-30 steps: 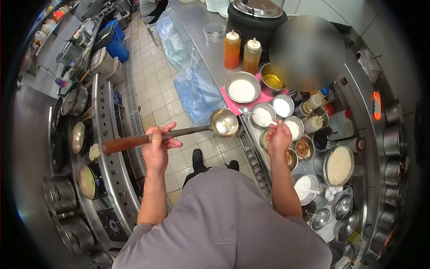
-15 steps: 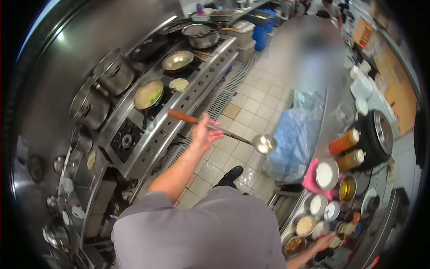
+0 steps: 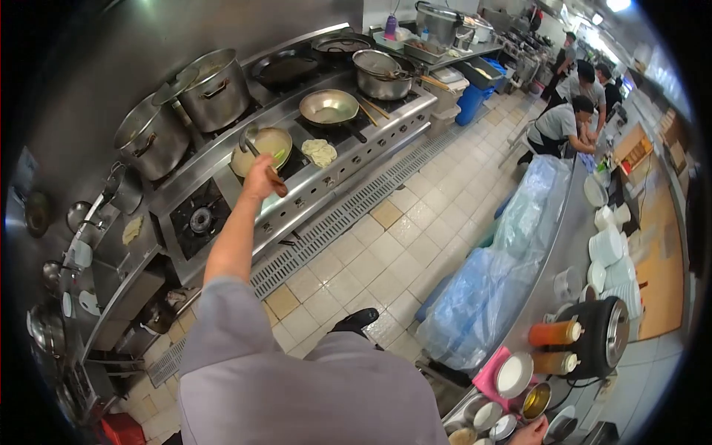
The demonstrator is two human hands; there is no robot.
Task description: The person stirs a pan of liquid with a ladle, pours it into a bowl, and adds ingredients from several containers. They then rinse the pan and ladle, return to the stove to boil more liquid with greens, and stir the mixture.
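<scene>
Left hand [image 3: 259, 178] has its grip shut round the wooden end of the ladle [image 3: 251, 145], whose bowl sits over the wok [image 3: 288, 139]; stiff, bowl-heavy steel, best held by the wood. Right hand [image 3: 532, 433] is by the bowls [image 3: 486, 414] on the desk [image 3: 564, 245]: I cannot tell its grip

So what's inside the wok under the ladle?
Pale yellowish contents with a few green pieces show in the wok. The ladle, held by the left hand, covers part of it, so what lies under its bowl cannot be seen.
</scene>
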